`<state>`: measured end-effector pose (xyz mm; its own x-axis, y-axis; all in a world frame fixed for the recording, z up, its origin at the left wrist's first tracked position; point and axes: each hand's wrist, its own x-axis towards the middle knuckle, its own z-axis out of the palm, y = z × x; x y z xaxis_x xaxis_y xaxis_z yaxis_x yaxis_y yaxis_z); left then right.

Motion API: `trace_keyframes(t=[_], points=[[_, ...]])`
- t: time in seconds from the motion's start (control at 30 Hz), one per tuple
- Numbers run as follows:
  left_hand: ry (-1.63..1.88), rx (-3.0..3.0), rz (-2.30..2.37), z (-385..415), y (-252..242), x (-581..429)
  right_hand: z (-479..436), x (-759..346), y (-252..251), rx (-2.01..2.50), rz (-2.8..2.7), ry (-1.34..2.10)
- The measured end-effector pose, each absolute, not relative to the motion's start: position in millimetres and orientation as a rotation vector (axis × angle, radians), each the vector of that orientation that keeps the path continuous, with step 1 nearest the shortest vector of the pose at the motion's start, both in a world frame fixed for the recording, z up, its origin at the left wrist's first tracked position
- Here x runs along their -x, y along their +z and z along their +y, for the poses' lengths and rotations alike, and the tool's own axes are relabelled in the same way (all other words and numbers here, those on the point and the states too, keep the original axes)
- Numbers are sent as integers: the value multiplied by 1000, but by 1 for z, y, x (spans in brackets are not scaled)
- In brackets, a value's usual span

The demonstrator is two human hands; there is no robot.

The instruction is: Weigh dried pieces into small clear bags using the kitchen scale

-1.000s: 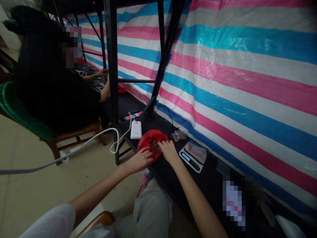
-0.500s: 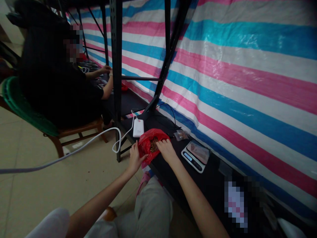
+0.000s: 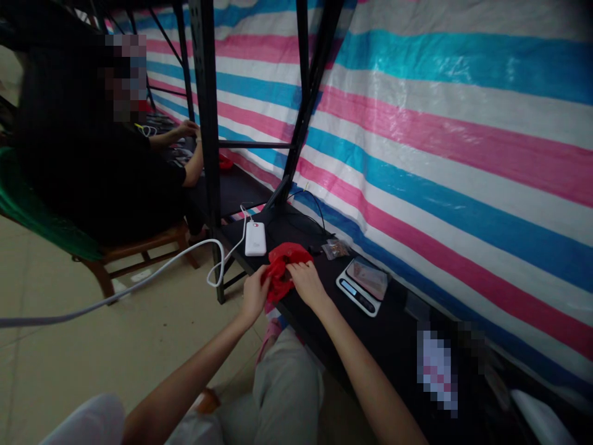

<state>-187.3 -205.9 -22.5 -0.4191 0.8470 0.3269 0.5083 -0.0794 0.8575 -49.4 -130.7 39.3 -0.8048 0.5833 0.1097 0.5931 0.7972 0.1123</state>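
A red plastic bag point(image 3: 288, 252) is bunched up near the front edge of the black shelf. My left hand point(image 3: 254, 290) grips its left side with the fingers closed on the plastic. On the right side of the mouth, my right hand point(image 3: 306, 280) has its fingers curled around the rim. The small brown pieces inside are mostly hidden by the folds now. Right of the bag sits a white digital scale point(image 3: 361, 295) with a clear bag point(image 3: 369, 278) on its plate. A small clear packet of brown pieces point(image 3: 335, 248) lies behind, between bag and scale.
A white power bank point(image 3: 255, 238) with a white cable point(image 3: 185, 250) stands left of the bag. Black metal posts point(image 3: 206, 123) rise at the shelf's left end. Beyond them a person in black point(image 3: 102, 154) sits on a chair. A striped sheet point(image 3: 440, 148) hangs behind.
The bag's mouth has been drawn together, so the brown pieces no longer show plainly. Both hands have come closer to each other. The camera view has shifted slightly.
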Motion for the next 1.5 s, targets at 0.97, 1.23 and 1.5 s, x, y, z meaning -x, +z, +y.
trace_keyframes(t=[0.97,1.23,1.5], points=[[1834,-964,1706,-157,-33,216,-92,44,-10,884,-1629,1312],[1748,-1724,2123,-207,43,187,-98,-27,15,930,-1489,1159],[1200,-2550,1120,-113,56,73,-95,-147,16,1097,-1270,785]])
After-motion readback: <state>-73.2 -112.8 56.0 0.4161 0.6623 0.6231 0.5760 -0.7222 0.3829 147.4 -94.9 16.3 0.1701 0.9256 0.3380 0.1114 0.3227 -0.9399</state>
